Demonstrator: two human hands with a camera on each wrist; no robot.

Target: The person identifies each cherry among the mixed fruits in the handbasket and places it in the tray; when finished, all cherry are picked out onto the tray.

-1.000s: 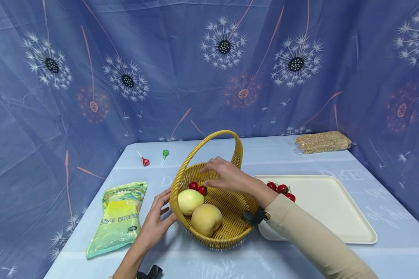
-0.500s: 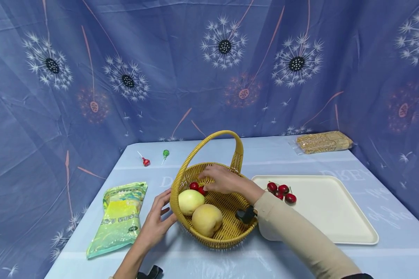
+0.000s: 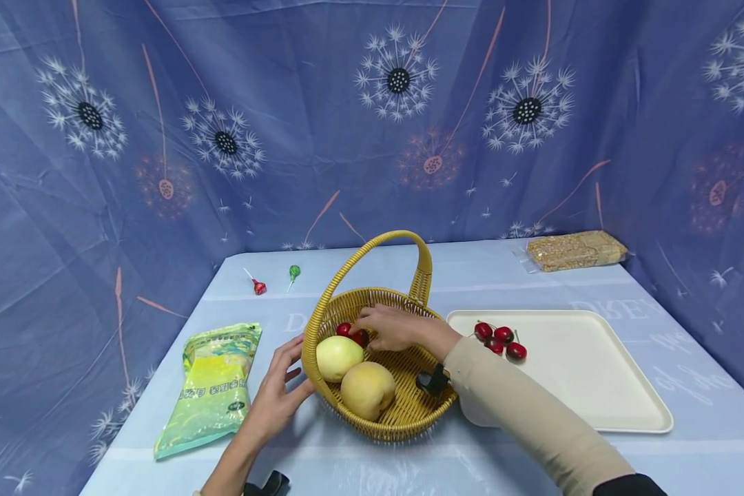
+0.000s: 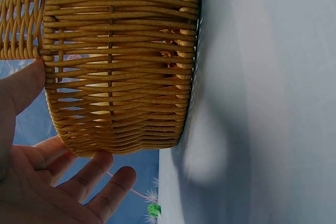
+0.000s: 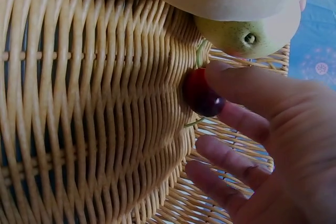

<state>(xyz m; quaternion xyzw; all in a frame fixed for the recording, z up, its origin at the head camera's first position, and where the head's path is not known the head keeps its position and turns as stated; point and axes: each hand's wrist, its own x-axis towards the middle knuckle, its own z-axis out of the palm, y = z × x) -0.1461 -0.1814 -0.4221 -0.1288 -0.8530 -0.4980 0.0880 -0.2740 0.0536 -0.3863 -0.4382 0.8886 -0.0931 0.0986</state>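
A yellow wicker basket with a tall handle stands mid-table. It holds a yellow peach, a pale green fruit like an apple or pear, and two red cherries, one of them the left cherry. My right hand reaches inside and pinches the other cherry between thumb and index finger, near the woven bottom; its remaining fingers extend loosely. My left hand touches the basket's outer left side, thumb by the handle's base and fingers spread along the wicker.
Right of the basket, a cream tray carries several cherries. A green-yellow bag lies at left. Behind are a red lollipop and a green lollipop. A packet of grain-like food lies at back right.
My right hand has lowered into the basket and its fingers have closed on the right-hand cherry. My left hand and the basket have stayed in place.
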